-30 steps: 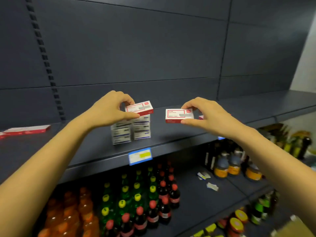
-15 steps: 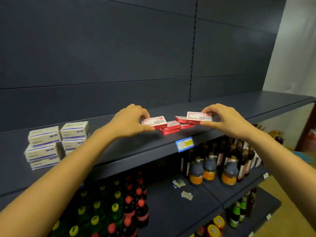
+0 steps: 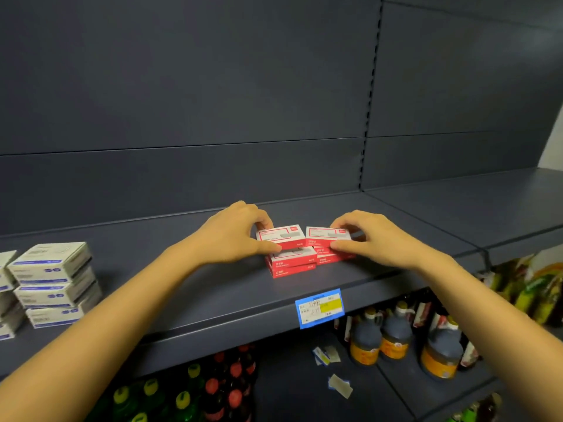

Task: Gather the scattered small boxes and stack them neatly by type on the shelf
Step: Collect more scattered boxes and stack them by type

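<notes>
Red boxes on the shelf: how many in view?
5. The left hand grips left top box, middle box and bottom box beneath it. The right hand grips right top box, lower box beneath; another may be hidden there.

A matt, smooth dark-grey metal shelf [image 3: 198, 284] carries glossy cardboard boxes [image 3: 292, 260] and a shiny paper price label [image 3: 320, 307].

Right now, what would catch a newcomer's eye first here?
The left-hand grip pinches the left red box, the right-hand grip the right red box, each topping a small red stack mid-shelf. Far left on the dark shelf stand piles of grey-white boxes; bottles crowd below.
</notes>
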Action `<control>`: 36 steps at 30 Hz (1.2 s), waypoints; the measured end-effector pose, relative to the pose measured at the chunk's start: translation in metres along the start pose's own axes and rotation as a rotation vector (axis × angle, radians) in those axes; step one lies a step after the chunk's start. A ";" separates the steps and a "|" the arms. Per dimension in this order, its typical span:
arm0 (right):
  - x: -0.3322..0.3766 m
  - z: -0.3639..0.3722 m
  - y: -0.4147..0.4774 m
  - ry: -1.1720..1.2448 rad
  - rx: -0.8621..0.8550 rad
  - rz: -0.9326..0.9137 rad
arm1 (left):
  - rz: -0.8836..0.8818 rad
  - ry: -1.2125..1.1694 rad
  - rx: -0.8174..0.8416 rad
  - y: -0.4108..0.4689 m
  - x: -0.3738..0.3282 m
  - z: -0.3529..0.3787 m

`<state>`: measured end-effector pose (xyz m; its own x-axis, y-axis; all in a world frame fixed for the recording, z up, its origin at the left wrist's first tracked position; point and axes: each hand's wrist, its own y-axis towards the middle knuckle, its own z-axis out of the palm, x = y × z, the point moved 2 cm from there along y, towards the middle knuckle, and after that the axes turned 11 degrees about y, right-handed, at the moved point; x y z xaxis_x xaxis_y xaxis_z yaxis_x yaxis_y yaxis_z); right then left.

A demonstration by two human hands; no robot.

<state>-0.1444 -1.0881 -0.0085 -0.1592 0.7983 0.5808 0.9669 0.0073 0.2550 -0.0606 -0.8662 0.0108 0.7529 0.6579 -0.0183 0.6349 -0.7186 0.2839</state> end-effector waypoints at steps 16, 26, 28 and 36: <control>-0.020 -0.022 0.024 -0.127 0.176 -0.275 | -0.339 -0.117 -0.053 -0.017 -0.029 0.013; 0.059 0.008 0.035 0.030 0.178 -0.672 | -0.706 0.290 -0.443 -0.109 -0.029 -0.041; 0.084 0.022 0.033 0.061 0.208 -0.740 | -0.784 0.366 -0.430 -0.136 -0.025 -0.051; 0.175 0.094 0.014 0.115 0.339 -0.887 | -1.032 0.456 -0.359 -0.241 -0.005 -0.075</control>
<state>-0.1400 -0.8917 0.0243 -0.8627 0.3540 0.3611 0.4880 0.7697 0.4115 -0.2307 -0.6796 0.0146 -0.2648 0.9615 -0.0736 0.7661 0.2561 0.5894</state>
